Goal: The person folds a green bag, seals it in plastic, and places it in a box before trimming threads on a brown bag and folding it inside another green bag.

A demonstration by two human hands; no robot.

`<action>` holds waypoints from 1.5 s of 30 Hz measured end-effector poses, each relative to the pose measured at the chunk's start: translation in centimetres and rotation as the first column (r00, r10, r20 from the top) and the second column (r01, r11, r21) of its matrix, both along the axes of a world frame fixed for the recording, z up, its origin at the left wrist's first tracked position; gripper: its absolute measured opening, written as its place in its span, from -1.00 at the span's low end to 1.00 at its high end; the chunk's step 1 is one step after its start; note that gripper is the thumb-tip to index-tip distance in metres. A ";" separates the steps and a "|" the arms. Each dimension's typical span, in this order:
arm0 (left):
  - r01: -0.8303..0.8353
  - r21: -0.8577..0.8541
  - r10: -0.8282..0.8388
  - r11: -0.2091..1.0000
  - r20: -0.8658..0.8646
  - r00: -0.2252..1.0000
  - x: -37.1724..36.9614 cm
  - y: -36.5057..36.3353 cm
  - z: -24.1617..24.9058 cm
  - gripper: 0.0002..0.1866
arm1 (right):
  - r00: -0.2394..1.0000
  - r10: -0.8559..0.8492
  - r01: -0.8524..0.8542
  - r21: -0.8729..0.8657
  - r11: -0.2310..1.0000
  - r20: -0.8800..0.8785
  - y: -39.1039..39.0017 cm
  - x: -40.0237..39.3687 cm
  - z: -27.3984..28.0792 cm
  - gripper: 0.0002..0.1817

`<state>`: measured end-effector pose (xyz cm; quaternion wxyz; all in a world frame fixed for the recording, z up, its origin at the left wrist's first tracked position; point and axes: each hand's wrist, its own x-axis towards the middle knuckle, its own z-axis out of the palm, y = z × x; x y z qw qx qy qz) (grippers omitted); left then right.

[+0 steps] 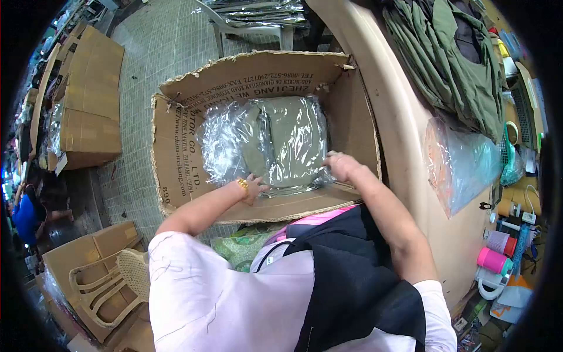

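Packing step: left hand (253,189) and right hand (340,166) clamp the bagged garment (287,144) inside the box (176,152); next, press it flat and let go.

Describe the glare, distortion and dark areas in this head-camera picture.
Head view: fisheye bends the table edge and box walls; black vignette fills the corners; glare streaks the plastic bag under both hands, left and right; centre sharp, edges softer.

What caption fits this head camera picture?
Both hands, left and right, press a plastic-wrapped green bundle in an open cardboard box.
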<state>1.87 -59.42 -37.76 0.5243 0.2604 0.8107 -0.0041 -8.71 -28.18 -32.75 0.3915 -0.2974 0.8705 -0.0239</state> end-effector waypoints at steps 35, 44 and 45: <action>0.177 0.740 0.215 0.649 -0.401 0.890 -31.3 41.7 40.6 -0.39 | -0.019 -0.564 0.735 -0.394 0.552 -0.825 46.3 14.3 21.2 -0.71; 0.280 0.867 0.061 0.412 -0.333 0.941 -12.4 42.8 53.1 -0.49 | -0.623 -0.782 0.146 -0.978 -0.150 0.028 49.1 14.8 21.3 -0.79; 0.397 0.790 -0.188 0.468 -0.350 0.918 -8.6 43.1 53.0 -0.48 | -0.642 -0.766 0.093 -0.989 -0.119 0.032 49.1 15.8 22.6 -0.79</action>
